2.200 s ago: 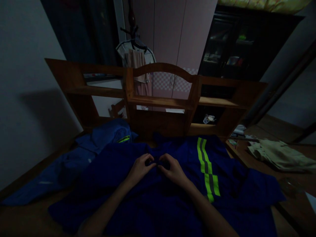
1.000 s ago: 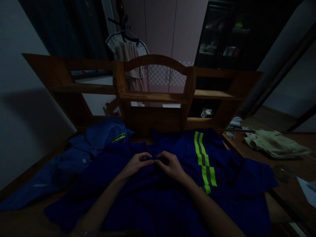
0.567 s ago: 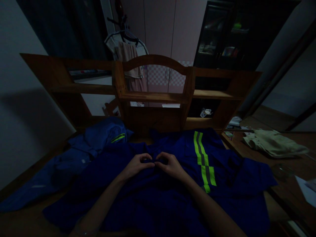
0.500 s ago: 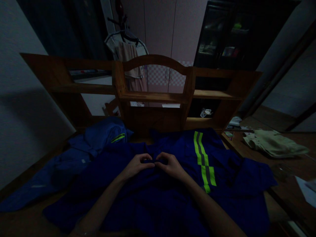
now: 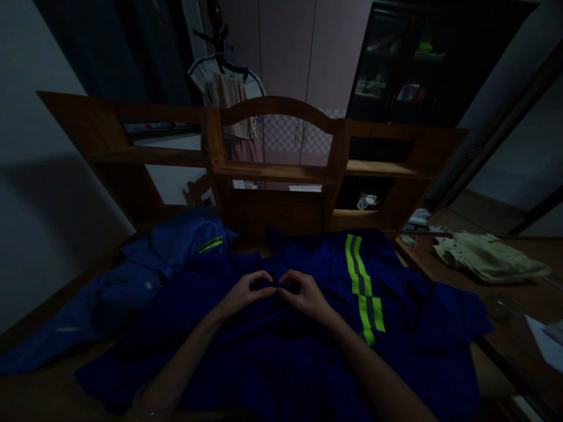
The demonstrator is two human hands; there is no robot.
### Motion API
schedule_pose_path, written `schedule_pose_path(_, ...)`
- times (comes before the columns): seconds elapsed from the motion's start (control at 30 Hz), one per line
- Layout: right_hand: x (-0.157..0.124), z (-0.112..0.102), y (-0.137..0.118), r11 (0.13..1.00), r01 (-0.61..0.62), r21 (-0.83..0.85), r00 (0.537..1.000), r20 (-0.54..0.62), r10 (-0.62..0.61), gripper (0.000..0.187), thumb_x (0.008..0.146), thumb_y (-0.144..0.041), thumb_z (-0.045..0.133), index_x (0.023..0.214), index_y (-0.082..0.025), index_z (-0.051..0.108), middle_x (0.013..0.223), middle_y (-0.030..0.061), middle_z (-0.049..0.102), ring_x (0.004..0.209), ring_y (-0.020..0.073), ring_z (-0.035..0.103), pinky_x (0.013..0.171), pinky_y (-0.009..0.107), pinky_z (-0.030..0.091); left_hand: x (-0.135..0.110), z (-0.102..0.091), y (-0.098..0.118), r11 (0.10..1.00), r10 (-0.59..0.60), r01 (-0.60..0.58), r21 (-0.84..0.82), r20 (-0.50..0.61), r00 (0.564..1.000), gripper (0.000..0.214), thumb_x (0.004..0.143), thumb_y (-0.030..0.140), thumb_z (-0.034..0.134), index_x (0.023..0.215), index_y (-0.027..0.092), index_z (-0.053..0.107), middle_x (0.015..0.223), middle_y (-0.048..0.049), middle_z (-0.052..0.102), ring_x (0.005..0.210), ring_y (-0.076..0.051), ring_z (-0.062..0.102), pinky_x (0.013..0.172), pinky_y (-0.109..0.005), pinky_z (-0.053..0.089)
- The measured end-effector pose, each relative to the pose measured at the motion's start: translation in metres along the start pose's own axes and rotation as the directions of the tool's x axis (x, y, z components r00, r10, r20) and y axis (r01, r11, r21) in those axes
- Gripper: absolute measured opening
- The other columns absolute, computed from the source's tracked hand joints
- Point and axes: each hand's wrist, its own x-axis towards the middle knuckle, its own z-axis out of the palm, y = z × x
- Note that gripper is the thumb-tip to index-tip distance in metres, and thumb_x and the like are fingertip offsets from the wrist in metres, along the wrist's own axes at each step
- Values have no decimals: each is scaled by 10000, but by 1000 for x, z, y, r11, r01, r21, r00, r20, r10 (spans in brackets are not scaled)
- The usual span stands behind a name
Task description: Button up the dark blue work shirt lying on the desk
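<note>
A dark blue work jacket (image 5: pixel 422 346) with a yellow-green and grey reflective stripe lies spread out in front of me. My left hand (image 5: pixel 244 294) and my right hand (image 5: pixel 304 296) meet over its middle, thumb tips nearly touching. Both sets of fingers are curled in a pinch on the jacket's cloth along its front. Whatever small part sits between the fingertips is too dark to make out. Left of it lies a bunched lighter blue garment (image 5: pixel 160 249) with a short reflective strip, partly overlapped by the jacket.
Behind the jacket rises a wooden headboard (image 5: pixel 277 171) with open shelves. To the right, folded pale green cloth (image 5: pixel 488 258), a glass jar (image 5: pixel 502 308) and white paper (image 5: pixel 545 340) rest on a brown surface. A wall (image 5: pixel 57 234) bounds the left side.
Both hands stay at the same spot on the jacket, with only slight shifts of the fingers. The garments have not visibly moved.
</note>
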Motion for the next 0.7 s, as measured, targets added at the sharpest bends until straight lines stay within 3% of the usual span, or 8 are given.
schedule_pose_path(0.4, -2, 2, 4, 994, 70, -85, 998, 15, -69, 114, 821, -212, 622, 934, -201, 606, 882, 3, 639, 831, 151, 605, 739, 242, 438, 5, 1, -15, 998, 13, -13, 67, -6, 1000, 320, 769, 436, 651, 931, 163, 607, 894, -15, 611, 840, -181, 569, 730, -249, 442)
schedule_pose_path(0.57, -3, 3, 9, 983, 106, -152, 994, 32, -103, 133, 838, -198, 601, 970, -200, 590, 908, 17, 637, 836, 157, 602, 738, 248, 438, 10, 2, -23, 989, 40, -28, 144, -82, 996, 307, 775, 423, 635, 949, 170, 622, 941, -30, 636, 918, -204, 576, 829, -280, 431)
schedule_pose_path(0.7, -3, 3, 10, 978, 115, -174, 993, 39, -109, 139, 850, -204, 600, 988, -208, 583, 922, 19, 636, 845, 160, 602, 742, 249, 437, 11, -1, -24, 990, 51, -41, 133, -72, 996, 278, 804, 396, 603, 970, 174, 620, 984, -39, 636, 969, -207, 576, 867, -283, 423)
